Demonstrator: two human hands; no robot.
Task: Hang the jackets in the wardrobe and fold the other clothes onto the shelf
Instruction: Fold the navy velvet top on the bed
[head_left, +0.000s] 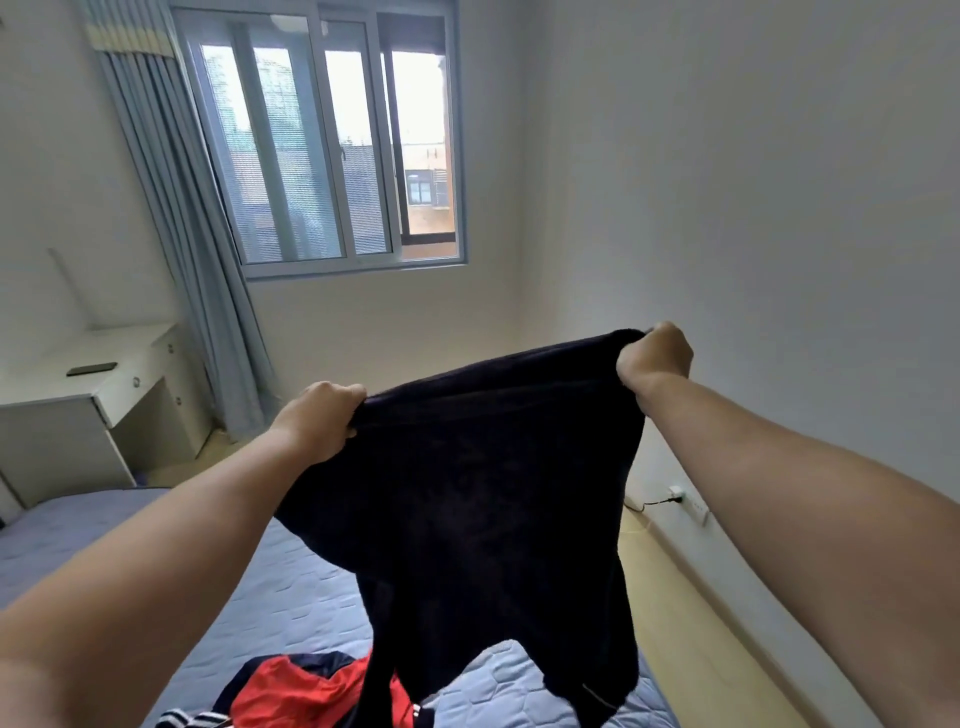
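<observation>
A dark navy garment hangs stretched in the air above the bed. My left hand grips its top edge at the left corner. My right hand grips the top edge at the right corner, held a little higher. The cloth drapes down from both fists, and its lower end reaches almost to the mattress. On the bed beneath it lies a red and navy garment with striped trim, partly hidden by the hanging cloth.
A white desk with a dark flat object stands at the left by the blue curtain. The window is straight ahead. A wall socket with a plug sits low on the right wall, above a strip of light floor.
</observation>
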